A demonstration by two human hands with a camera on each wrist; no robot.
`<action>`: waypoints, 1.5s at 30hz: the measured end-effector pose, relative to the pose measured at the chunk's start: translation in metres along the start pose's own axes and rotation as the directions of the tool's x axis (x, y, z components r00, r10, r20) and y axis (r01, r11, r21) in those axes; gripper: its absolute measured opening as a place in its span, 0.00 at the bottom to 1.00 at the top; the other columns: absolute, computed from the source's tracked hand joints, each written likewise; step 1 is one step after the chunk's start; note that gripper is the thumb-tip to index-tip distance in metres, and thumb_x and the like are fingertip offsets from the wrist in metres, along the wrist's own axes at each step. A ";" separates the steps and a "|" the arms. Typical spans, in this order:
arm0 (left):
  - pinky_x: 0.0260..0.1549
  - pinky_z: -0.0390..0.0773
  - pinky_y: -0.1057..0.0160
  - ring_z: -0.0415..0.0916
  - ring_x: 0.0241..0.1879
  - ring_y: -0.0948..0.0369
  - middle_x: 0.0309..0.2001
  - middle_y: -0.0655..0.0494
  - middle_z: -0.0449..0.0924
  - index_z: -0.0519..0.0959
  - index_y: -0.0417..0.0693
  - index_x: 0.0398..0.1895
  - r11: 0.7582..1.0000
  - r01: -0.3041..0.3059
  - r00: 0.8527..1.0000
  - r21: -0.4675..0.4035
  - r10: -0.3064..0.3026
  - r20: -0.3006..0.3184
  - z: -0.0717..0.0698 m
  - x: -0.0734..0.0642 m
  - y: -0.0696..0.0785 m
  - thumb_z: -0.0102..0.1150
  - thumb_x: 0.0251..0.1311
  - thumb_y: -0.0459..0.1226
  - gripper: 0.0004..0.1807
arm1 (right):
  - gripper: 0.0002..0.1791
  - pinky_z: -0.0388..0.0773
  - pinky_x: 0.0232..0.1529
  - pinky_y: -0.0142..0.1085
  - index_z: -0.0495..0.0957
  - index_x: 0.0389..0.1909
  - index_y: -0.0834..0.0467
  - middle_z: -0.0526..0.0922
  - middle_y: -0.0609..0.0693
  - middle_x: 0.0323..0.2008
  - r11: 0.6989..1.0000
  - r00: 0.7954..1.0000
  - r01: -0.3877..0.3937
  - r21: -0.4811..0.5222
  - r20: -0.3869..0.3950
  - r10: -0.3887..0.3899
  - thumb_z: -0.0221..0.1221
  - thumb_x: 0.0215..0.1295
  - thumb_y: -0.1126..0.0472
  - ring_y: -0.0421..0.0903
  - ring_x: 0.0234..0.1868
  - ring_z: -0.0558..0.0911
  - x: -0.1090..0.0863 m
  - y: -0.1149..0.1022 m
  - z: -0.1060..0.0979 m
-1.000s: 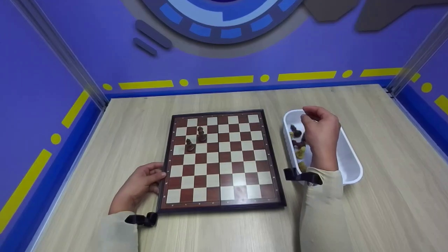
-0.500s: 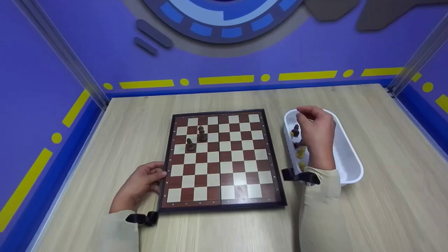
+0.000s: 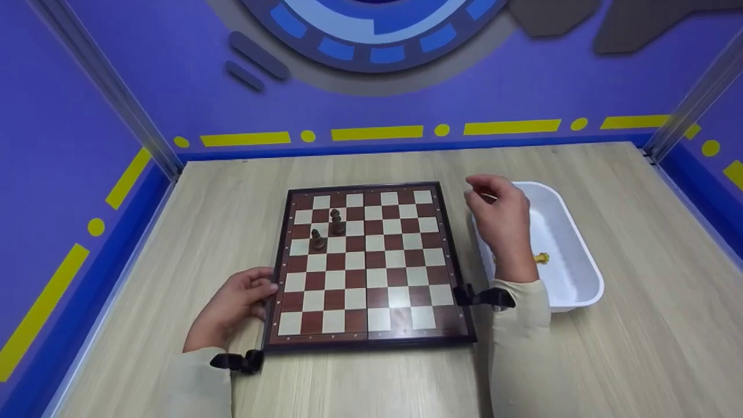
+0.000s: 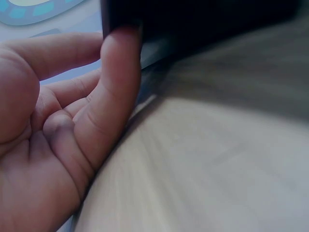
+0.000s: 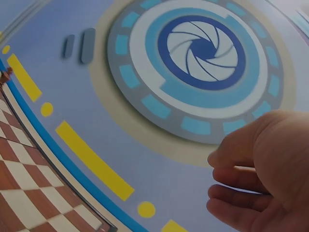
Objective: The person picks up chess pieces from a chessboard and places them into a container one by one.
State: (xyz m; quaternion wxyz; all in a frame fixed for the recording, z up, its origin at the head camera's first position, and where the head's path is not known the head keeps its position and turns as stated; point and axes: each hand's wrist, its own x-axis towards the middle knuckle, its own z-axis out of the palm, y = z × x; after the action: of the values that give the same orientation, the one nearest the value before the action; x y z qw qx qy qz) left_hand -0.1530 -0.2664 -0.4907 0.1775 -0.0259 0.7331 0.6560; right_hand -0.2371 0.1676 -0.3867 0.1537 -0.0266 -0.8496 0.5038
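My left hand [image 3: 235, 305] grips the left edge of a folding chessboard [image 3: 400, 258]; in the left wrist view its fingertips meet the board's dark side. Two dark chess pieces, a taller one [image 3: 337, 224] and a shorter pawn [image 3: 317, 241], stand upright on the far left part of the board. My right hand [image 3: 502, 223] hovers above the left rim of a white plastic tray [image 3: 572, 284], thumb and fingers curled close together. Whether something small sits between them is hidden. A yellow chess piece [image 3: 541, 258] lies in the tray, partly behind the hand.
The wooden table [image 3: 232, 209] runs back to a blue panel wall [image 3: 395, 104] with yellow marks. Side panels enclose it at left and right. Black straps circle both wrists. My right forearm covers part of the tray's near left side.
My right hand has moved left from over the tray toward the board, covering the pieces along the tray's left side and uncovering a yellow piece. The left hand and board stay put.
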 end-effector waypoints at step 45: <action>0.19 0.83 0.61 0.79 0.20 0.64 0.32 0.57 0.79 0.65 0.31 0.64 0.999 -0.014 1.000 -0.037 0.014 -0.001 -0.002 0.000 0.000 0.58 0.65 0.34 0.26 | 0.21 0.78 0.57 0.42 0.77 0.56 0.49 0.81 0.47 0.54 0.982 0.853 0.186 0.044 0.489 -0.184 0.64 0.62 0.53 0.47 0.56 0.79 -0.002 -0.023 0.153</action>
State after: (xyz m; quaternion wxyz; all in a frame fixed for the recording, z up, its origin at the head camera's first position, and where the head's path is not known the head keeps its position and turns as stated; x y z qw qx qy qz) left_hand -0.1536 -0.2684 -0.4910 0.1723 -0.0244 0.7210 0.6708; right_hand -0.2768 0.0259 -0.4356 -0.0194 0.1836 -0.8606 0.4747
